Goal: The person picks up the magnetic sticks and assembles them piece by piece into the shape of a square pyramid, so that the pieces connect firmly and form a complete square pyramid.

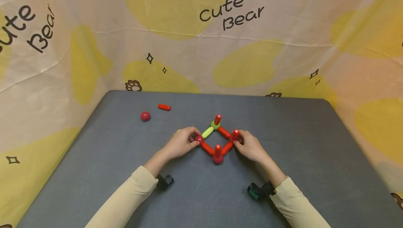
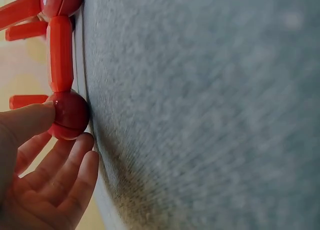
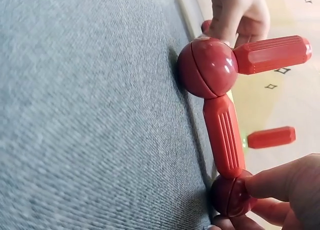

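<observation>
A diamond frame of magnetic-looking sticks and balls lies flat on the table. My left hand pinches the red ball at its left corner, thumb on one side and fingertips on the other. At the right corner my right hand grips another red ball between thumb and fingers. The front corner is a red ball with a red stick standing up on it. At the back sits a green ball, also topped by an upright red stick. A light green stick forms the back-left side; the other sides are red.
A loose red ball and a loose red stick lie at the back left of the grey table. A printed cloth hangs behind the table and along its sides.
</observation>
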A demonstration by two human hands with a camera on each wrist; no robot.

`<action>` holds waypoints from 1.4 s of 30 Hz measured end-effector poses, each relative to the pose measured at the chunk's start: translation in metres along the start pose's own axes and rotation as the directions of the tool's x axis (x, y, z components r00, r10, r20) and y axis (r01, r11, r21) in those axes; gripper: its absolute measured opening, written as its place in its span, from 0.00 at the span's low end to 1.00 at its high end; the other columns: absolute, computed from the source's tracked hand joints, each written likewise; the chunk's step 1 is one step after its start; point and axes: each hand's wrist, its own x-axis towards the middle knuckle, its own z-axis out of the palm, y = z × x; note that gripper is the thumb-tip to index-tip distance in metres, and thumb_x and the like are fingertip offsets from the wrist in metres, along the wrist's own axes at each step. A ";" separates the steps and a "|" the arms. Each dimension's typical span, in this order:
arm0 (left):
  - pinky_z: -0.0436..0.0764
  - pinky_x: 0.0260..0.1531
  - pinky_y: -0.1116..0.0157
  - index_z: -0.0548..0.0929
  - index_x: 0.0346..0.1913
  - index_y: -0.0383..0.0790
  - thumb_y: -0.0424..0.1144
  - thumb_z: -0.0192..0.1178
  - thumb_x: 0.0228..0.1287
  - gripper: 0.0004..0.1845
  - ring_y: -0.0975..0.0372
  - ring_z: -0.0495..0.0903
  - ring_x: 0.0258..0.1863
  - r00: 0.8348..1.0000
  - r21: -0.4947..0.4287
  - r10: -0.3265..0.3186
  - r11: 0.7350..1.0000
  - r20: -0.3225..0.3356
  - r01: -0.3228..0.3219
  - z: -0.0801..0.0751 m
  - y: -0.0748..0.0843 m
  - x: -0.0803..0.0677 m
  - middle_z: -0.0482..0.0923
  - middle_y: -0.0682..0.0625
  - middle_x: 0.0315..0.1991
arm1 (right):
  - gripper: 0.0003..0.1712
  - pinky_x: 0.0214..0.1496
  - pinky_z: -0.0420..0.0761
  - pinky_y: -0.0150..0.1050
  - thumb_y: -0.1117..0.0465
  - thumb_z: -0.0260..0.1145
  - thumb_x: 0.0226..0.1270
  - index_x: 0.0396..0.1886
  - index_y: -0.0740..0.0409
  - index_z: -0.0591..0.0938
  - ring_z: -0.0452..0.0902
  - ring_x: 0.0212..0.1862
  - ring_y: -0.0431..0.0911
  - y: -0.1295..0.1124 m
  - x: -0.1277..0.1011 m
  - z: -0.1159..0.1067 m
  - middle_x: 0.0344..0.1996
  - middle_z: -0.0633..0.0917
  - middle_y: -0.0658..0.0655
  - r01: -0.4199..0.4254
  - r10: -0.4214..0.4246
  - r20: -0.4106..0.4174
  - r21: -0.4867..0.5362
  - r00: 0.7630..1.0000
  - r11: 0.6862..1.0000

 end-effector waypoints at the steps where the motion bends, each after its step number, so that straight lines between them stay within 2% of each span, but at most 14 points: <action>1: 0.75 0.28 0.69 0.81 0.41 0.46 0.35 0.65 0.54 0.11 0.67 0.76 0.28 1.000 0.000 0.008 1.000 0.001 -0.008 0.001 0.001 -0.001 0.78 0.55 0.33 | 0.16 0.35 0.70 0.38 0.65 0.62 0.56 0.46 0.61 0.79 0.70 0.32 0.48 0.000 0.000 -0.001 0.32 0.78 0.58 -0.004 0.004 -0.003 0.002 1.000 1.000; 7: 0.76 0.29 0.70 0.81 0.41 0.46 0.35 0.65 0.53 0.11 0.68 0.78 0.29 0.999 -0.001 0.043 0.999 0.017 -0.043 0.001 0.002 -0.002 0.79 0.54 0.35 | 0.17 0.36 0.70 0.39 0.65 0.61 0.57 0.47 0.61 0.79 0.71 0.33 0.49 0.001 0.001 -0.003 0.34 0.78 0.59 -0.008 0.008 -0.002 0.006 1.000 1.000; 12: 0.78 0.32 0.68 0.81 0.42 0.42 0.35 0.64 0.55 0.10 0.66 0.80 0.32 0.999 -0.019 0.040 0.999 0.018 -0.039 -0.009 0.002 0.002 0.80 0.51 0.38 | 0.17 0.40 0.74 0.43 0.65 0.61 0.58 0.48 0.60 0.79 0.74 0.36 0.49 0.002 0.001 -0.002 0.37 0.80 0.60 -0.010 0.010 0.002 0.010 1.000 1.000; 15: 0.79 0.35 0.65 0.81 0.43 0.40 0.35 0.63 0.56 0.11 0.64 0.80 0.34 0.999 -0.025 0.034 0.999 -0.031 -0.034 -0.019 -0.003 0.007 0.80 0.49 0.40 | 0.17 0.41 0.74 0.44 0.65 0.61 0.58 0.48 0.60 0.79 0.74 0.37 0.49 0.003 0.001 -0.002 0.38 0.80 0.60 -0.009 0.009 0.005 0.008 1.000 1.000; 18: 0.80 0.38 0.62 0.81 0.43 0.38 0.35 0.62 0.57 0.11 0.60 0.81 0.36 0.993 -0.029 0.019 0.999 -0.114 -0.022 -0.028 -0.011 0.015 0.81 0.48 0.41 | 0.16 0.38 0.73 0.42 0.65 0.61 0.58 0.47 0.60 0.79 0.73 0.35 0.49 0.004 0.003 -0.002 0.35 0.79 0.59 -0.014 0.014 0.011 0.002 1.000 1.000; 22: 0.80 0.40 0.59 0.81 0.43 0.36 0.35 0.62 0.57 0.11 0.57 0.81 0.38 0.971 -0.028 -0.017 1.000 -0.239 0.011 -0.039 -0.026 0.025 0.81 0.46 0.40 | 0.15 0.35 0.70 0.39 0.64 0.61 0.58 0.47 0.61 0.78 0.71 0.32 0.48 0.004 0.004 -0.001 0.33 0.78 0.58 -0.023 0.023 0.022 -0.005 1.000 1.000; 25: 0.80 0.40 0.58 0.81 0.44 0.36 0.35 0.63 0.56 0.12 0.55 0.81 0.39 0.944 -0.013 -0.039 0.999 -0.328 0.037 -0.046 -0.035 0.034 0.81 0.45 0.40 | 0.15 0.34 0.70 0.38 0.64 0.61 0.58 0.46 0.60 0.78 0.70 0.32 0.48 0.005 0.005 -0.001 0.33 0.78 0.58 -0.028 0.028 0.024 -0.007 0.999 1.000; 29: 0.77 0.43 0.56 0.81 0.45 0.37 0.36 0.64 0.54 0.15 0.52 0.79 0.42 0.909 0.020 -0.086 0.994 -0.408 0.103 -0.053 -0.044 0.043 0.80 0.43 0.42 | 0.14 0.33 0.69 0.38 0.64 0.61 0.58 0.45 0.60 0.78 0.70 0.31 0.48 0.005 0.005 -0.001 0.32 0.77 0.58 -0.026 0.026 0.022 -0.007 0.999 1.000; 36: 0.71 0.50 0.49 0.77 0.53 0.40 0.39 0.64 0.55 0.21 0.48 0.74 0.51 0.866 0.033 -0.217 0.965 -0.450 0.259 -0.056 -0.058 0.053 0.74 0.42 0.53 | 0.13 0.34 0.71 0.39 0.65 0.61 0.59 0.44 0.60 0.78 0.71 0.32 0.48 0.005 0.004 -0.001 0.33 0.78 0.58 -0.020 0.020 0.021 -0.003 1.000 1.000; 42: 0.68 0.55 0.49 0.73 0.59 0.40 0.40 0.63 0.57 0.26 0.46 0.68 0.59 0.847 0.019 -0.317 0.933 -0.426 0.359 -0.055 -0.072 0.059 0.68 0.41 0.60 | 0.11 0.34 0.70 0.39 0.65 0.61 0.59 0.42 0.60 0.78 0.71 0.32 0.48 0.005 0.004 0.000 0.32 0.78 0.58 -0.009 0.009 0.018 0.006 1.000 1.000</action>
